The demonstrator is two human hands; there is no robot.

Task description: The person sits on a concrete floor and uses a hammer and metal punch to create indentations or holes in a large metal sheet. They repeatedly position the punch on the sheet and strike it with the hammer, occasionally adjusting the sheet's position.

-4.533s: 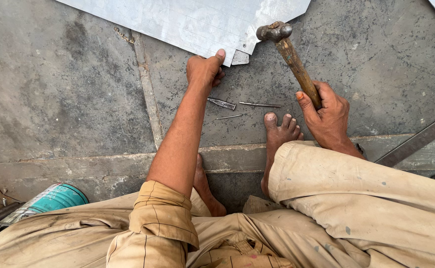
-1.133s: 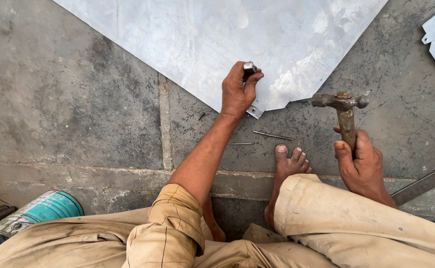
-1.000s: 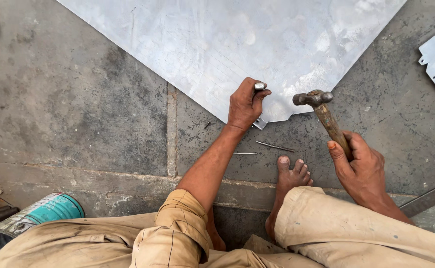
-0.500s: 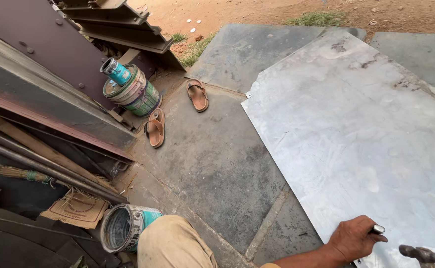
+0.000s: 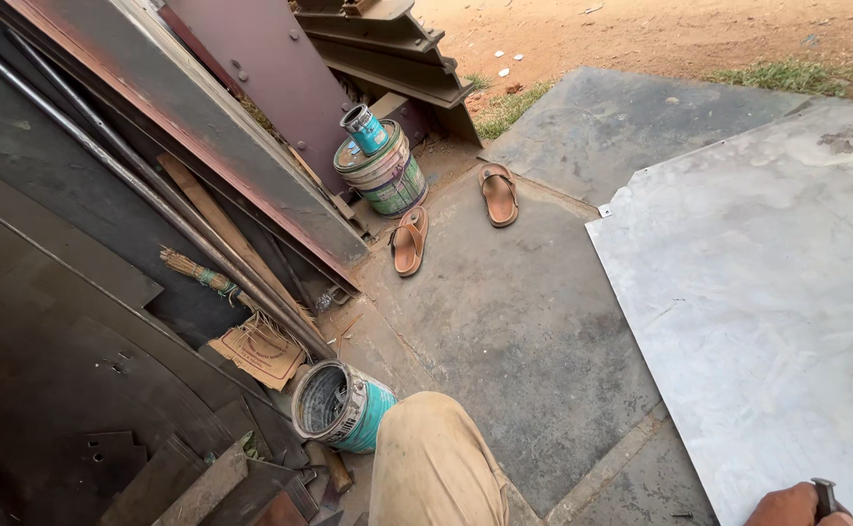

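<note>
My left hand (image 5: 798, 507) shows only at the bottom right corner, closed around a short dark metal punch (image 5: 824, 495) held against the near edge of a large grey metal sheet (image 5: 767, 321) lying on the stone floor. My right hand and the hammer are out of view. My left knee (image 5: 433, 458) in tan trousers fills the bottom centre.
An open teal paint can (image 5: 339, 406) lies beside my knee. A pair of brown sandals (image 5: 451, 216) rests near stacked paint tins (image 5: 383, 166). Steel plates, rods (image 5: 144, 185) and a small broom (image 5: 217, 287) lean at the left. Dirt ground lies beyond.
The view has swung up and left from my hands to the stacked steel and sandals. The hammer and right hand have left the frame; my left hand stays on the punch.
</note>
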